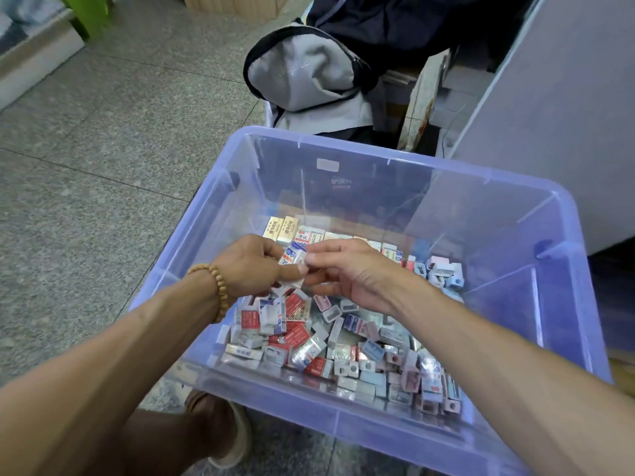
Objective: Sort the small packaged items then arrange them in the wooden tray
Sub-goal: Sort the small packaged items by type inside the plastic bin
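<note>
Over at nine o'clock, grey speckled floor tiles [103, 139] are filling the frame, and a sandalled foot [226, 438] is poking out at seven o'clock beneath the bin. The left hand [245, 266], a wooden bead bracelet [214, 290] sitting on its wrist, is curling its fingers round a small stack of packets [292, 266] just above the heap. Right at the centre the right hand [347, 273] is meeting it, thumb and forefinger pinching the same little stack from the three o'clock side; how many packets are in it is hard to make out, as the fingers are covering most of them. Beneath both hands, loose small packaged items [309, 338] in red, white and blue are lying jumbled across the floor of the clear purple plastic bin [515, 438]. At twelve o'clock a grey backpack [309, 73] is leaning beyond the bin's far wall, and at two o'clock a pale panel [556, 97] is standing upright.
</note>
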The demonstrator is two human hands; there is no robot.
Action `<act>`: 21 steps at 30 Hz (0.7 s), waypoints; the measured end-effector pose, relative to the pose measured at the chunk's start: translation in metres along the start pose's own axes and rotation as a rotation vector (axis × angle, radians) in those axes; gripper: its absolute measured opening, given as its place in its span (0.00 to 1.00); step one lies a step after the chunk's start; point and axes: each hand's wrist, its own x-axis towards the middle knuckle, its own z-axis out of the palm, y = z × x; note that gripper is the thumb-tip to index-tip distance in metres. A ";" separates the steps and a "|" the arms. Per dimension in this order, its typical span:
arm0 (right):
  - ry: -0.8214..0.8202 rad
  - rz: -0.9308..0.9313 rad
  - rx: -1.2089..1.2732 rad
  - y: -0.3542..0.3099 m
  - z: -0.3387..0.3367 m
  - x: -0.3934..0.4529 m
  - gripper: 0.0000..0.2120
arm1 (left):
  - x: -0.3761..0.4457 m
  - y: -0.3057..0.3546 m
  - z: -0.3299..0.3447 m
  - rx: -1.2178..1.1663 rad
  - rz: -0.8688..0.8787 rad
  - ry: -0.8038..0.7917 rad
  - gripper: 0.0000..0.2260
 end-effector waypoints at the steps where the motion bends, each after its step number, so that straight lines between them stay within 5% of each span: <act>1: 0.026 0.010 0.014 0.003 -0.003 -0.002 0.05 | 0.001 0.002 0.003 0.005 0.000 -0.011 0.14; 10: 0.137 -0.005 -0.157 0.013 -0.012 0.009 0.09 | 0.020 0.008 0.019 -0.112 -0.035 0.013 0.07; 15: 0.393 -0.051 -0.185 0.010 -0.016 0.038 0.13 | 0.029 -0.002 0.016 -0.109 -0.077 0.161 0.08; 21: 0.525 -0.060 -0.540 0.004 -0.004 0.092 0.16 | 0.027 -0.004 0.013 -0.100 -0.073 0.148 0.05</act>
